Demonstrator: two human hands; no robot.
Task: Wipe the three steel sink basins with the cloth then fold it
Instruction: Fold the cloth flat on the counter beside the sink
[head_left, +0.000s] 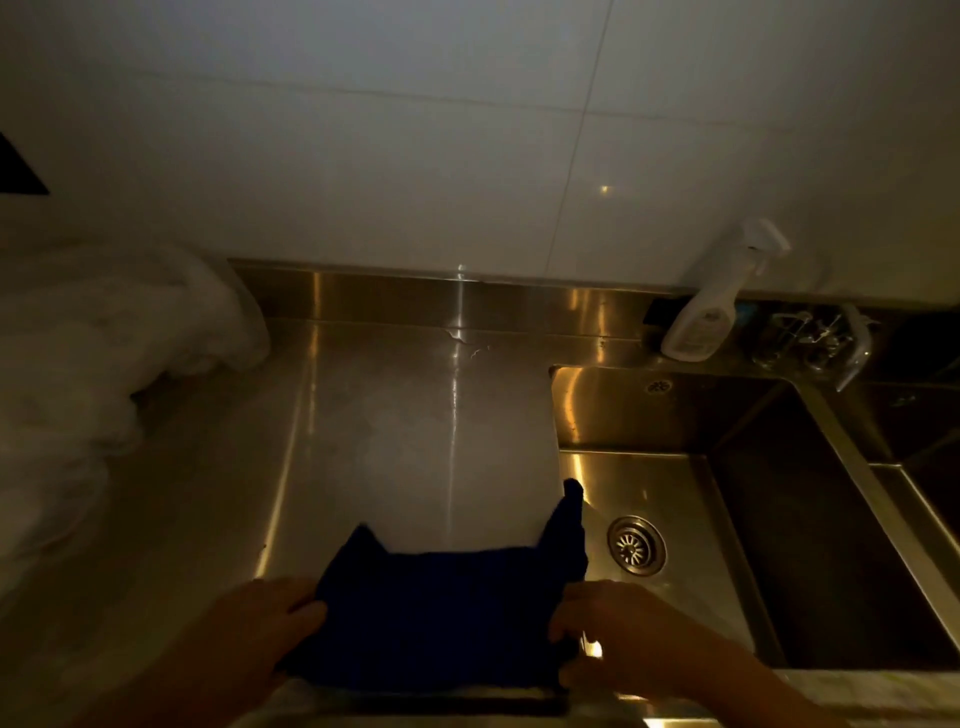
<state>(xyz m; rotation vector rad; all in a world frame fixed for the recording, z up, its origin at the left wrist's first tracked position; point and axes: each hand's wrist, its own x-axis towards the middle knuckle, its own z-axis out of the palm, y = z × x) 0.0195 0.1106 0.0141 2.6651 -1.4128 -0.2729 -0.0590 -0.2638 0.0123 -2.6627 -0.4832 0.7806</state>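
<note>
The cloth (447, 618) lay crosswise between my hands, left hand (260, 631) and right hand (618, 636) each pinching a side edge, equally near.

Matt dark cloth (447, 618), glossy steel sink basin (675, 415), glossy wall tiles (415, 156)

The stretch of steel surface (415, 415) beyond the dark cloth (441, 613) is being left open up to the backsplash. Its left side is being crowded by a white crumpled heap (104, 338). To the right, the basin (727, 519) is being left unobstructed, while its far rim is being occupied by a spray bottle (711, 306) and tap (826, 338).
</note>
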